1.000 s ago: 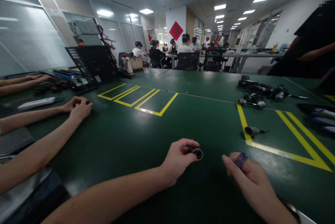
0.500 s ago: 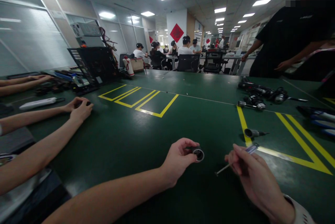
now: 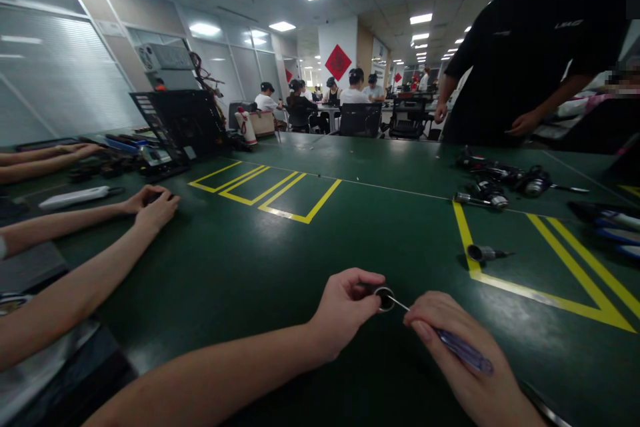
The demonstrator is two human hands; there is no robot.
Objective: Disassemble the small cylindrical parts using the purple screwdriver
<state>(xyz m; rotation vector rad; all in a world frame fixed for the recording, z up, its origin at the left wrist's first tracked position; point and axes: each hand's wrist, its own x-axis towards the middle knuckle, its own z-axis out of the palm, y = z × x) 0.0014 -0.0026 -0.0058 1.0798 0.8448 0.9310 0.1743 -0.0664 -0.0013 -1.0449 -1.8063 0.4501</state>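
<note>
My left hand [image 3: 345, 310] pinches a short, dark round part with a bright metal rim [image 3: 385, 298], its open end facing right and toward me. In my right hand [image 3: 457, 347] is a screwdriver [image 3: 463, 350] with a translucent purplish handle lying along the palm. The thin shaft points left, and its tip reaches into the open end of the round part; whether it touches the inside is hidden. Beyond my right hand, a cup-shaped metal part with a thin pointed stem [image 3: 485, 253] lies on the green table [image 3: 260, 260].
Fishing reels [image 3: 493, 187] lie at the right rear, near blue-edged tools [image 3: 620, 234]. Yellow tape [image 3: 540, 296] marks the table. At left, a co-worker's hands [image 3: 155, 207] hold something dark beside a white device [image 3: 75, 197]. A person in black [image 3: 530, 74] stands across the table.
My right hand has moved left and turned the screwdriver, so its shaft now enters the round part. My left hand has shifted slightly. The person in black has moved left.
</note>
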